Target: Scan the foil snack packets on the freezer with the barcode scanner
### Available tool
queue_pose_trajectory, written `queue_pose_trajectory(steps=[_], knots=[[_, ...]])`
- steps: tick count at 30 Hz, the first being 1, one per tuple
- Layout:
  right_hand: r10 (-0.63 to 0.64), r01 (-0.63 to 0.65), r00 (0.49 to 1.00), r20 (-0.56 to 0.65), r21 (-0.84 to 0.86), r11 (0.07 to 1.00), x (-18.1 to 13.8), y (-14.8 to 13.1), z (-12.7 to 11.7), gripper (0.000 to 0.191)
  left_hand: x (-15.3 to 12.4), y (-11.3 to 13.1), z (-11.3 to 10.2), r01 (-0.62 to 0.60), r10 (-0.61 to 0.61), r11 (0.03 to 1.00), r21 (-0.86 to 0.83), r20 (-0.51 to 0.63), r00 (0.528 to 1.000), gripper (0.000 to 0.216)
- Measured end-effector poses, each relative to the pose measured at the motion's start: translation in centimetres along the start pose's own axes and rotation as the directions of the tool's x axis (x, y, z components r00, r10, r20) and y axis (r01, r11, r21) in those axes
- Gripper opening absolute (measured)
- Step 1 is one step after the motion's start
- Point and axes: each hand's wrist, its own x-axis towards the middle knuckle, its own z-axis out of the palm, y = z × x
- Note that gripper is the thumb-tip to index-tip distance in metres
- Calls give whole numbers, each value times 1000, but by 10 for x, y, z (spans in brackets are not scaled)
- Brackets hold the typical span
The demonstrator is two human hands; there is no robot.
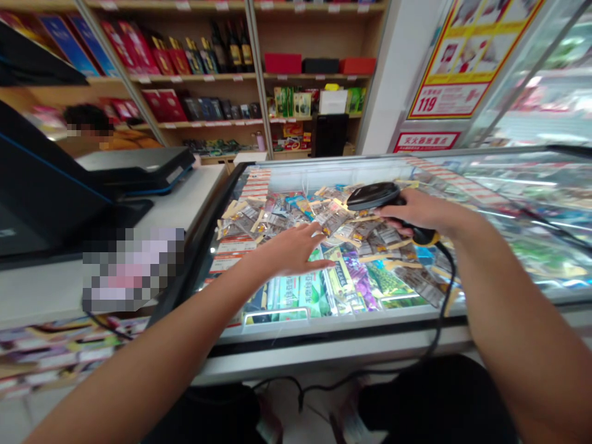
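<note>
- Here's the right hand (pixel 414 213), right of centre, fingers wrapped firmly round the scanner (pixel 377 196) over the packets (pixel 370 240).
- Left hand (pixel 298 250), mid-frame: fingers spread, empty, over that heap on the freezer (pixel 342 354); touching or not, I can't tell.
- Careful: the cord (pixel 448 277), right of centre, could snag packets if the scanner swings.
- A hasty left-hand sweep might topple the loose pile.

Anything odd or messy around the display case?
Yes: the small packets lie in a loose, overlapping heap at mixed angles, partly covering the larger bags. The cable from the scanner also droops over the display case's front edge. No visible spill or damage.
</note>
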Motion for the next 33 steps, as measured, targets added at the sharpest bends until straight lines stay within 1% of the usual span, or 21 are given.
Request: queue_pose_trajectory(steps=[5, 8, 10, 12, 14, 16, 18, 19, 24, 27, 28, 30, 32, 33], knots=[[16, -16, 1000, 18, 4, 1000, 0, -1, 1, 35, 0, 1, 1, 0, 0, 999, 40, -10, 1000, 78], [2, -1, 1000, -24, 40, 999, 3, -5, 6, 35, -1, 4, -3, 28, -27, 994, 108, -17, 1000, 75], [-17, 20, 999, -41, 62, 998, 4, -8, 10, 32, -2, 5, -7, 90, -90, 983, 161, -12, 996, 72], [-38, 39, 999, -13, 44, 998, 5, -12, 14, 33, -5, 5, -12, 180, -186, 964, 194, 14, 982, 68], [-45, 45, 999, 25, -20, 999, 5, -13, 17, 39, -8, 3, -16, 271, -288, 938, 217, 54, 956, 61], [-49, 51, 998, 36, -70, 996, 6, -13, 19, 45, -10, 0, -19, 350, -379, 907, 236, 88, 921, 50], [-61, 62, 998, 28, -67, 996, 7, -11, 19, 45, -11, -4, -20, 396, -429, 884, 247, 99, 898, 42], [-68, 69, 997, 28, -56, 996, 7, -10, 19, 45, -11, -6, -20, 402, -435, 881, 250, 95, 895, 39], [-59, 61, 997, 42, -38, 997, 7, -8, 18, 45, -8, -10, -16, 367, -390, 888, 275, 31, 920, 35], [-55, 55, 998, 29, -29, 998, 7, -9, 18, 45, -4, -7, -10, 341, -340, 905, 254, -50, 939, 34], [-49, 50, 999, 9, -16, 999, 6, -10, 17, 44, -2, -5, -7, 305, -293, 921, 242, -86, 952, 34], [-25, 28, 998, -65, 41, 999, 7, -10, 17, 40, 3, -1, 0, 174, -150, 961, 214, -125, 981, 36], [22, -3, 989, -146, 128, 992, 8, -10, 16, 36, 7, 2, 7, 36, -16, 983, 183, -107, 994, 40], [49, -20, 984, -169, 169, 985, 9, -9, 14, 35, 10, 3, 10, -7, 21, 986, 167, -84, 996, 43]])
